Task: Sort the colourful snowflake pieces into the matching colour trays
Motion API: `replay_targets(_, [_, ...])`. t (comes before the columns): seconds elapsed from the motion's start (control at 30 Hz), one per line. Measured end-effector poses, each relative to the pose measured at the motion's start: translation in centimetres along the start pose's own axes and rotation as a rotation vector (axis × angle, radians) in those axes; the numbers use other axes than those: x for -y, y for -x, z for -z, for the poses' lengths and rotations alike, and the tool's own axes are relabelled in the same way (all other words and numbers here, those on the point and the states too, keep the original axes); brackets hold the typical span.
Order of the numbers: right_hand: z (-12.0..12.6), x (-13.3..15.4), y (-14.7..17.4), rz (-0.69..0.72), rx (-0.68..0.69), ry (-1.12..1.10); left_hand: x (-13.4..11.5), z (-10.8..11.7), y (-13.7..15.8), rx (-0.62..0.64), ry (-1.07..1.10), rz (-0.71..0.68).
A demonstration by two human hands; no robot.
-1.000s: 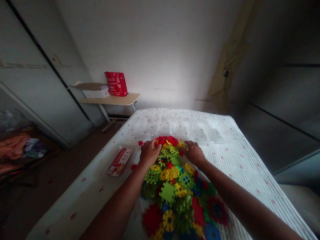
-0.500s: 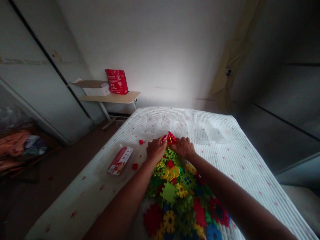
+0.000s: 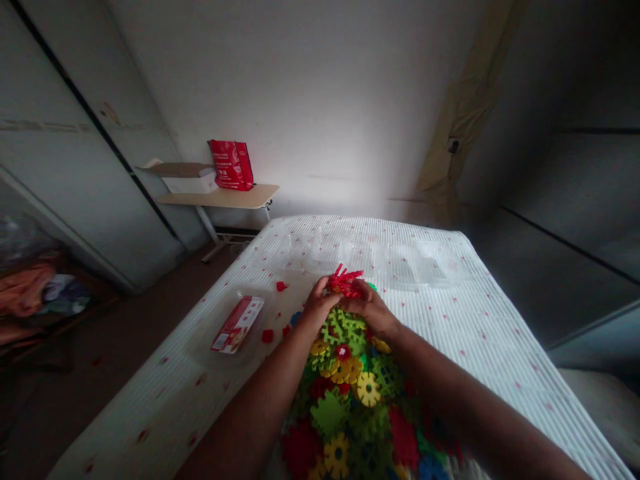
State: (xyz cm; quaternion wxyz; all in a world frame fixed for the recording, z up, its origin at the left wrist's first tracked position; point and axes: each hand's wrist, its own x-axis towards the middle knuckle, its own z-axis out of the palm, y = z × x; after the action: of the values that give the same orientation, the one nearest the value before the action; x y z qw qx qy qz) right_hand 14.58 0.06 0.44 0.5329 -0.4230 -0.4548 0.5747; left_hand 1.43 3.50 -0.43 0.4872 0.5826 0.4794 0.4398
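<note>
A bunch of red plastic toy pieces (image 3: 346,279), some with thin spikes sticking up, sits between my two hands at the far end of a pile. My left hand (image 3: 321,301) is curled round the bunch from the left, thumb inward. From the right, my right hand (image 3: 369,305) closes on the same bunch, its fingers partly hidden. Below them spreads a heap of interlocking pieces: a green square piece (image 3: 330,413), a yellow flower-shaped piece (image 3: 369,389), a red gear-like piece (image 3: 403,437) and several others. My forearms cover part of the heap's sides.
Clear plastic trays (image 3: 407,263) stand along the far side of the cloth-covered table (image 3: 480,347). A lidded clear box with a red-and-white label (image 3: 238,325) lies at left, near loose red pieces (image 3: 267,336). Behind, a side table (image 3: 235,197) bears a red bag (image 3: 231,165) and white box (image 3: 189,181).
My hands have turned from palms down to cupped round the red pieces, and more of these show above my fingers. The view has shifted slightly.
</note>
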Motion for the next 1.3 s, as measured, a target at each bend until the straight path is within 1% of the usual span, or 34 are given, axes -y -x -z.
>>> replay_targets(0.07, [0.4, 0.9, 1.0, 0.038, 0.018, -0.015, -0.9, 0.0, 0.5, 0.102, 0.135, -0.041])
replay_targets(0.13, [1.1, 1.8, 1.9, 0.073, 0.015, 0.03, -1.8, -0.2, 1.1, 0.193, 0.273, -0.06])
replay_targets(0.2, [1.8, 2.5, 2.8, 0.118, -0.006, 0.093, -2.4, -0.3, 1.8, 0.258, 0.354, -0.074])
replay_targets(0.23, [2.2, 2.7, 3.2, 0.142, -0.019, 0.121, -2.7, -0.4, 2.1, 0.281, 0.361, -0.085])
replay_targets(0.3, [2.8, 3.0, 4.1, 0.19, -0.045, 0.17, -3.0, -0.5, 2.9, 0.313, 0.31, -0.115])
replay_targets(0.4, [3.7, 2.9, 5.5, 0.242, -0.095, 0.238, -3.7, -0.5, 4.0, 0.342, 0.136, -0.213])
replay_targets(0.5, [4.5, 2.8, 6.8, 0.271, -0.132, 0.279, -4.7, -0.5, 5.3, 0.342, -0.065, -0.408])
replay_targets(0.57, [5.1, 2.7, 7.5, 0.277, -0.114, 0.331, -5.3, -0.6, 6.2, 0.363, -0.182, -0.536])
replay_targets(0.63, [5.7, 2.5, 8.2, 0.276, -0.094, 0.434, -5.5, -0.8, 7.2, 0.411, -0.294, -0.642])
replay_targets(0.73, [6.6, 2.1, 8.9, 0.267, -0.117, 0.637, -5.2, -0.8, 8.6, 0.495, -0.442, -0.759])
replay_targets(0.83, [7.4, 1.7, 9.4, 0.267, -0.119, 0.791, -4.6, -0.1, 9.7, 0.546, -0.535, -0.806])
replay_targets(0.93, [8.3, 1.5, 10.0, 0.267, -0.122, 0.897, -3.9, 1.1, 10.5, 0.573, -0.562, -0.822])
replay_targets(1.1, [9.5, 1.8, 11.8, 0.202, -0.198, 0.976, -3.1, 2.6, 11.8, 0.628, -0.573, -0.814])
replay_targets(1.2, [10.1, 2.5, 13.9, 0.17, -0.155, 1.015, -2.8, 3.3, 12.6, 0.64, -0.54, -0.85])
replay_targets(1.23, [10.2, 2.8, 14.9, 0.188, -0.124, 1.036, -2.7, 3.6, 12.9, 0.636, -0.528, -0.855])
replay_targets(1.3, [10.5, 3.1, 17.0, 0.269, -0.044, 1.084, -2.5, 4.2, 13.6, 0.615, -0.519, -0.849])
